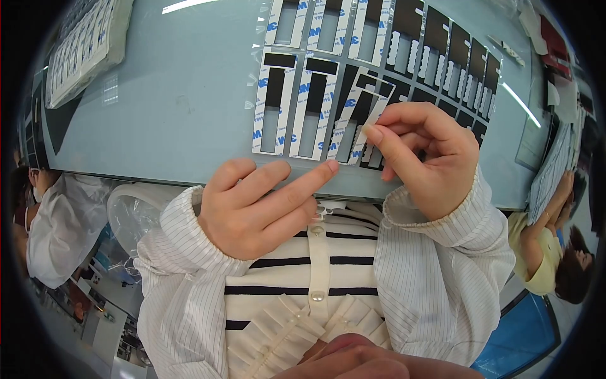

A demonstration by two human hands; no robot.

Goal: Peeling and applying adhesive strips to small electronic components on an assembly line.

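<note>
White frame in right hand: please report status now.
Right hand pinching white frame, tilted. Left hand fingertip at its lower end. Right hand partly hides frame.

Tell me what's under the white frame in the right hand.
Under the frame, a black piece shows through its opening; what its borders and the right hand cover can't be seen.

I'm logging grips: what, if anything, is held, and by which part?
The right hand pinches a white blue-printed frame by its right side. The left hand grips nothing; one fingertip is at its lower end.
</note>
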